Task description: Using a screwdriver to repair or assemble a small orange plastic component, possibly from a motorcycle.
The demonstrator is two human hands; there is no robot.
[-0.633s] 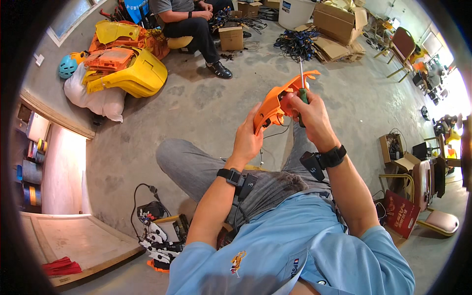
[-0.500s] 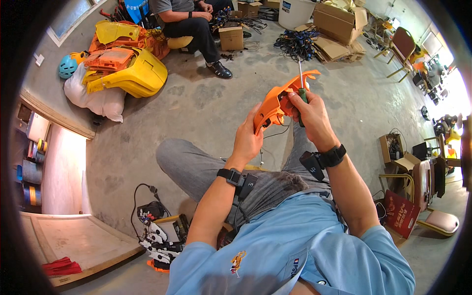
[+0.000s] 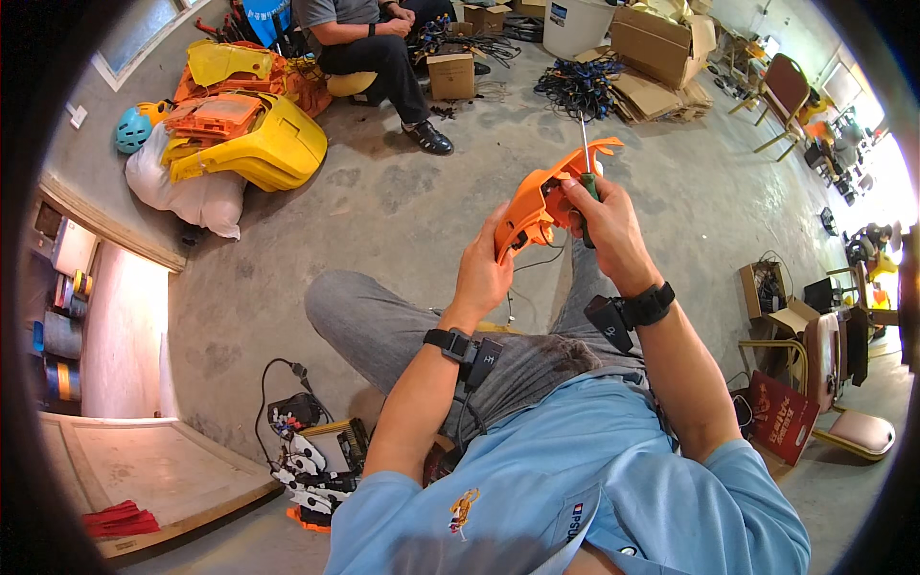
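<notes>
Out in front of my knees, an orange plastic housing (image 3: 525,208) is tilted, its far end up to the right. My left hand (image 3: 484,268) grips its near left end, fingers wrapped behind it. In my right hand (image 3: 609,225) is a screwdriver with a green handle (image 3: 588,188), its metal shaft pointing away from me. That hand is closed on the handle right beside the housing, and its fingers seem to touch the orange part too. Dark pieces sit inside the housing, partly covered by my fingers. A thin black cable (image 3: 541,260) hangs below it.
At the far left, yellow and orange plastic covers (image 3: 273,144) are piled on a white sack (image 3: 182,187). Another person (image 3: 383,67) sits ahead. A tangle of dark cables (image 3: 578,88) lies near cardboard boxes (image 3: 655,40). Black-and-white parts (image 3: 311,470) lie by my left elbow.
Almost nothing differs. The screwdriver's shaft has tipped very slightly to the left; both hands keep their holds.
</notes>
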